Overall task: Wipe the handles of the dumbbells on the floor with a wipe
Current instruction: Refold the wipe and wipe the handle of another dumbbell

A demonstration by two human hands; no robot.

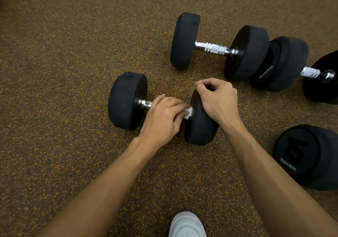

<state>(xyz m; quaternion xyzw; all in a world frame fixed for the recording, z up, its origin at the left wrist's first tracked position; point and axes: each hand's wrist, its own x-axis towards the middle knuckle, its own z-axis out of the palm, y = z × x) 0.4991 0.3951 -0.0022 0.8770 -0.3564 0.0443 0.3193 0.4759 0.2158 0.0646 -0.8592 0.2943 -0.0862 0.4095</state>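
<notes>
Four dumbbells (184,41) on floor (73,54). Left grip (161,119) clasps one wipe (188,112) around nearest dumbbell (126,101) handle (145,103); right grip (217,99) grasps its right head (201,127).

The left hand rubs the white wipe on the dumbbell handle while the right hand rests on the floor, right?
Not the floor: in the head view the right hand holds the top of that dumbbell's weight head. The left hand does hold the wipe on the handle.

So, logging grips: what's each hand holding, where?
Left hand holds a white wipe on the near black dumbbell's chrome handle; right hand grips its right head's top.
</notes>
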